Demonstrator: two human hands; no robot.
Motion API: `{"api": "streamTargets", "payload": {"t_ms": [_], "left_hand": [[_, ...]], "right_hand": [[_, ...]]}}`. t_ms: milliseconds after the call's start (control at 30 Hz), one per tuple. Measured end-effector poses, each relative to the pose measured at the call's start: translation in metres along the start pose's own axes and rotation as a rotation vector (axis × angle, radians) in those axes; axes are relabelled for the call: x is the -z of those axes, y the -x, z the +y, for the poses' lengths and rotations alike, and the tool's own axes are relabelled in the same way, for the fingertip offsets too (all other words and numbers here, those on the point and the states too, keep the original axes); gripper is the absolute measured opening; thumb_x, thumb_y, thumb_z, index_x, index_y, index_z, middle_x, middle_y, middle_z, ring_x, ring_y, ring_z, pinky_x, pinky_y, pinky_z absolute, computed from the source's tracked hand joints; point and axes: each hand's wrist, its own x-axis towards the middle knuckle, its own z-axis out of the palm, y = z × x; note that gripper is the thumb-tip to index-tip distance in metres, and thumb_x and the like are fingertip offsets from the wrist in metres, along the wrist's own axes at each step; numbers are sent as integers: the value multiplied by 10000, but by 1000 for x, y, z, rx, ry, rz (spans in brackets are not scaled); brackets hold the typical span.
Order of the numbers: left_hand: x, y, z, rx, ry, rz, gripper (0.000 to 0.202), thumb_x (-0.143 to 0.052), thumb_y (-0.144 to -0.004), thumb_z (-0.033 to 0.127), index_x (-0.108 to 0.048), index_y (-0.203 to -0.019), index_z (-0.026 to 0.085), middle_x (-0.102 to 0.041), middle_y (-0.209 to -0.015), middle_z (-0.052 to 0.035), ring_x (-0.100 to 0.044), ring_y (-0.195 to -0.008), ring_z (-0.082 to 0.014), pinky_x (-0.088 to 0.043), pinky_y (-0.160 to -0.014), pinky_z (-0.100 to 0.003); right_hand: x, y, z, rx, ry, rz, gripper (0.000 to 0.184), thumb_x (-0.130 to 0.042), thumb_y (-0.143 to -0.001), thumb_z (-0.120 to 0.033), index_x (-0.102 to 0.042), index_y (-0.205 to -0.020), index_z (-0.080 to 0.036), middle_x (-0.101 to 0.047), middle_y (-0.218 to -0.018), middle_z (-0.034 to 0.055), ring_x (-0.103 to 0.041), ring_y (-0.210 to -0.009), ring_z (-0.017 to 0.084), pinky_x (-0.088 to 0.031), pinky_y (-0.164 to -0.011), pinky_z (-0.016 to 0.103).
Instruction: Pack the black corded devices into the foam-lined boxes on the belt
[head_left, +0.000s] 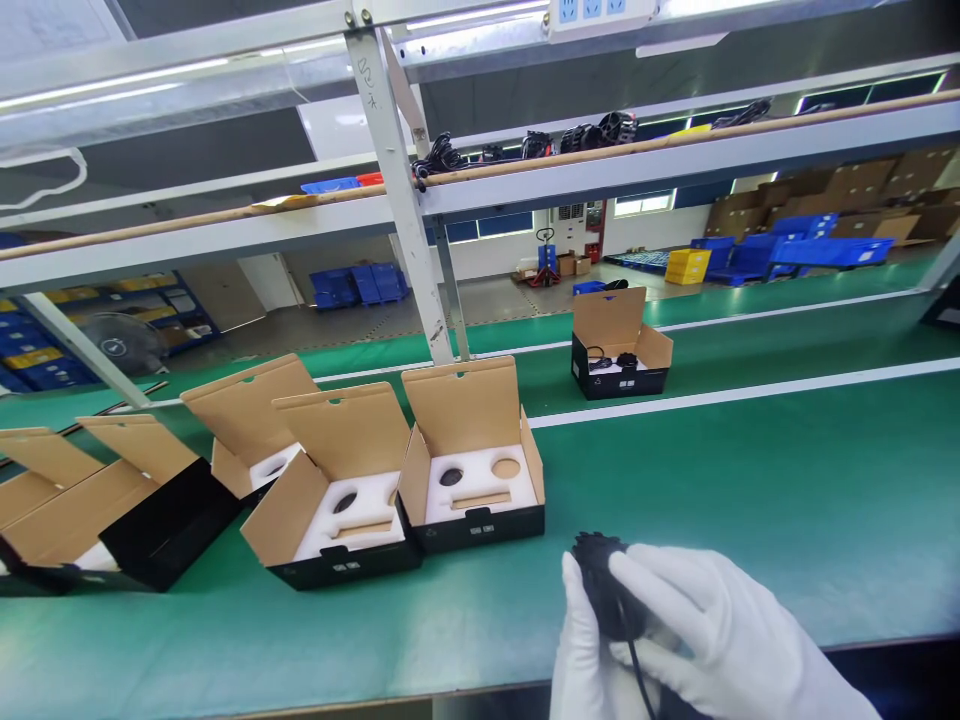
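A black round device with a notched edge and a cable [609, 590] is held up near the front edge of the green bench. My left hand [581, 655], in a white glove, grips it from the left with the thumb along its side. From the right, my gloved right hand [724, 625] closes its fingers on the same device. The black cable runs down between the hands and out of the picture. Closest to them is an open box [471, 528] with a white foam insert [480, 480], which has a dark round piece in its left hole.
To the left stand more open boxes [349, 570], their lids up. A farther box [621, 383] with black parts inside sits beyond a white line on the green bench [735, 470]. A metal post [401, 190] and shelf [675, 160] rise above the bench.
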Motion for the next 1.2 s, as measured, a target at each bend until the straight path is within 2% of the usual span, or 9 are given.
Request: {"api": "streamTargets", "payload": {"t_ms": [167,300,433,533,700,767,933,1067,1200], "left_hand": [[3,1,3,14,6,-12,552,-450,-975,554,-723,-1114,95,-618,-1337,-162,-532,-1308,-270,-458,-1109,-331],[18,1,11,-8,-196,-60,583,-605,-869,638,-696,-1169,146,-609,-1344,-140,-551,-1273,-266,-516,-1011,-309],[33,4,20,-108,-359,-133,760,-824,-622,679,-649,-1195,211,-669,-1214,-142,-695,-897,-260,-554,-788,-341],[35,6,27,-58,-428,-260,727,-701,-703,758,-681,-1139,178,-733,-1027,-137,-712,-784,-193,-536,-725,-249],[26,8,32,162,-358,-334,794,-562,-745,832,-711,-1097,135,-755,-868,-116,-723,-739,-144,-530,-688,-165],[23,9,29,9,-488,-298,768,-605,-709,830,-697,-1075,161,-753,-846,-112,-713,-719,-167,-543,-700,-212],[30,13,18,-866,-1134,-42,704,-955,-522,480,-635,-1111,264,-680,-1175,-108,-664,-1043,-316,-555,-901,-383],[41,16,20,-835,-1124,-85,518,-907,-613,445,-684,-1057,298,-661,-1245,-111,-615,-1162,-380,-522,-1021,-545],[38,21,26,-786,-1146,-67,248,-820,-725,435,-746,-948,355,-714,-1163,-90,-613,-1181,-385,-481,-1072,-595]], "right_hand": [[-5,2,-1,113,-10,11,784,-587,-927,-284,-179,-1591,-195,-697,-1226,100,-686,-985,231,-590,-842,340],[8,2,1,148,-162,49,651,-574,-940,-278,-319,-1536,-225,-725,-1136,80,-701,-955,209,-605,-851,302],[24,4,8,-186,-333,86,381,-617,-925,-445,-595,-1281,-310,-728,-1147,46,-717,-1000,212,-629,-843,259],[32,2,11,-420,-384,192,223,-608,-935,-410,-684,-1119,-309,-750,-1079,26,-737,-947,196,-629,-852,251],[33,-2,9,-446,-461,214,173,-651,-909,-393,-724,-1056,-337,-763,-1029,-18,-739,-919,144,-589,-866,172],[30,2,9,-482,-490,179,178,-647,-907,-410,-731,-1054,-356,-761,-1041,-26,-733,-943,140,-575,-882,164],[24,12,7,-629,-727,-110,331,-625,-889,-506,-706,-1170,-351,-711,-1208,20,-693,-1083,217,-577,-935,251],[28,7,-6,-667,-977,-260,737,-833,-690,-489,-564,-1362,-352,-580,-1417,46,-547,-1295,325,-489,-1082,368],[28,-4,-12,-696,-1208,-236,789,-826,-667,-573,-529,-1361,-342,-553,-1433,83,-537,-1290,360,-483,-1064,440]]}}
